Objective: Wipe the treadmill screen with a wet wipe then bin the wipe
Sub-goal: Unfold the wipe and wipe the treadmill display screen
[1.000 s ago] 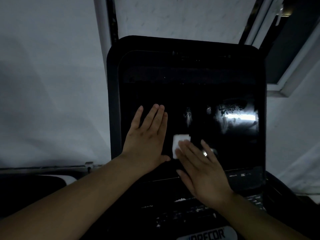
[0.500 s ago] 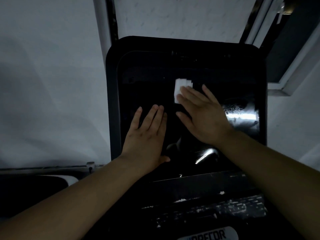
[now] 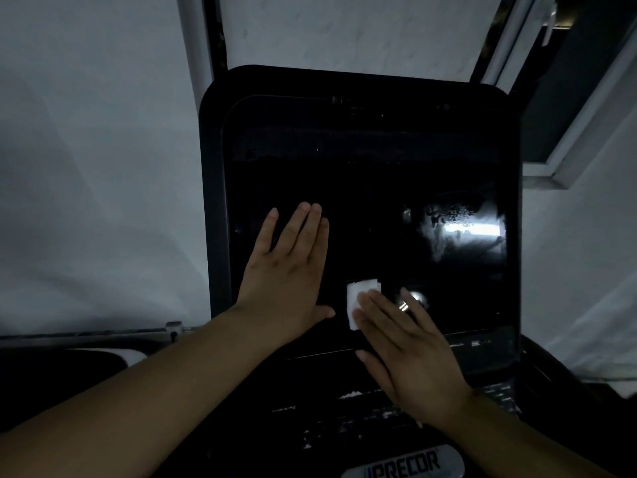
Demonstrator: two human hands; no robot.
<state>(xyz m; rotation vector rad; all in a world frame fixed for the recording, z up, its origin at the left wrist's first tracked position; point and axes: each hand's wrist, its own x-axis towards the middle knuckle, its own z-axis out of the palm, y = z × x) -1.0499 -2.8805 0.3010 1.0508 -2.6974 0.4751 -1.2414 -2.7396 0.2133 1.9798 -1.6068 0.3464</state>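
The left hand (image 3: pixel 289 281) lies flat on the dark treadmill screen (image 3: pixel 362 188), fingers spread and holding nothing. Just to its right, the right hand (image 3: pixel 410 353) presses a folded white wipe (image 3: pixel 358 298) against the screen's lower part under flat, extended fingers.

Upper screen (image 3: pixel 362 174) lay unobstructed above my hands; my left hand (image 3: pixel 286 281) blocked the lower left, my right hand (image 3: pixel 410 350) the bottom centre.

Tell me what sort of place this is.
Probably a gym or home workout room, dimly lit: a treadmill screen on a console with a Precor logo, pale walls and a window frame behind.
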